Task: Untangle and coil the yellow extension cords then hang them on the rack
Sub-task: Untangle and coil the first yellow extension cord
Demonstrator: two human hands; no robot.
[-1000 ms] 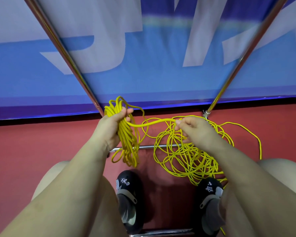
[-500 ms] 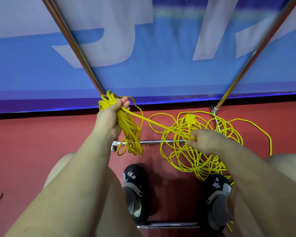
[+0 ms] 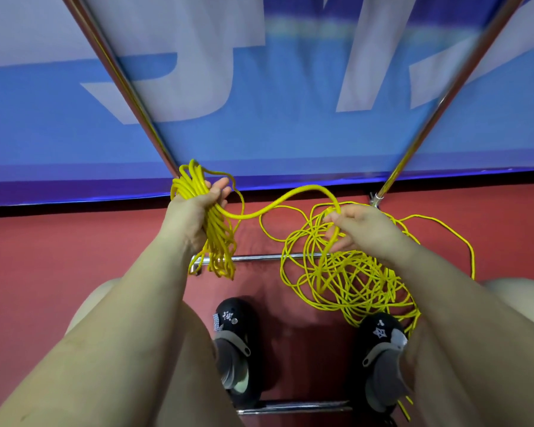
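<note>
My left hand (image 3: 195, 208) grips a coiled bundle of yellow cord (image 3: 216, 241); its loops hang down past the wrist. From that bundle one strand (image 3: 278, 200) arcs rightward to my right hand (image 3: 352, 229), which pinches it between thumb and fingers. Below and around my right hand a loose tangled heap of yellow cord (image 3: 352, 278) lies on the red floor. Two slanted metal poles of the rack (image 3: 127, 84) rise at left and right, and a low crossbar (image 3: 256, 258) runs behind the hanging coil.
A blue and white banner (image 3: 259, 103) stands behind the rack. My black shoes (image 3: 235, 343) rest on the red floor (image 3: 43, 257), the right one touching the heap. Another metal bar (image 3: 293, 406) lies by my feet. One cord loop (image 3: 463, 241) reaches far right.
My right hand rose from the heap and drew a strand up into a slack arc toward the coil. My left hand stayed in place, still gripping the bundle.
</note>
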